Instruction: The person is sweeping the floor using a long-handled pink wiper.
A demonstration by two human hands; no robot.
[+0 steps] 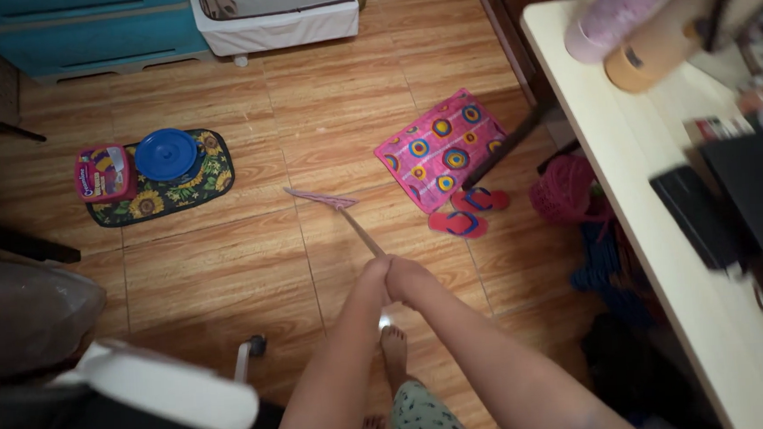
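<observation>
Gripping the broom handle (363, 233), both hands — left (374, 274), right (407, 278) — are closed together, keeping the pink head (321, 198) angled onto the floor (228, 266).

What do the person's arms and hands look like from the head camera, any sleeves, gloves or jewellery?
Both arms are bare from the bottom edge of the picture to the wrists, with no sleeves in view. The left hand and right hand wear no gloves. No rings, watch or bracelets are visible, though the picture is slightly blurred.
</observation>
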